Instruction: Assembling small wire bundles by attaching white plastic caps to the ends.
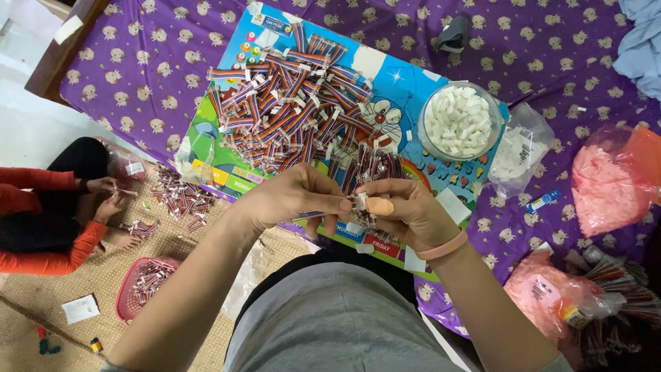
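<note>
Both hands meet low in the middle of the head view, over the near edge of a colourful printed board [406, 89] that lies on a purple bed sheet [138, 76] patterned with small pale animals. The left hand [292, 196] is pinched shut on a short striped ribbon cable piece [313, 215], its fingers curled around the cable's end. The right hand [406, 210], with a pink band on its wrist and a tan plaster on one finger, grasps a small white connector [360, 201] right at the tip of that cable, so the two hands touch at the fingertips. At 12 o'clock from the hands a big heap of finished striped cables [289, 103] covers much of the board. At 1 o'clock stands a clear round bowl [460, 120] full of white connectors. Further out at 3 o'clock lies a plastic bag of pink pieces [606, 182], with another bag of cables [606, 296] at 4 o'clock. At 9 o'clock another person in an orange sleeve [41, 220] sits on a woven floor mat [103, 275], both hands busy by a smaller cable pile [179, 196], a pink basket [141, 286] just below it at 8 o'clock
</note>
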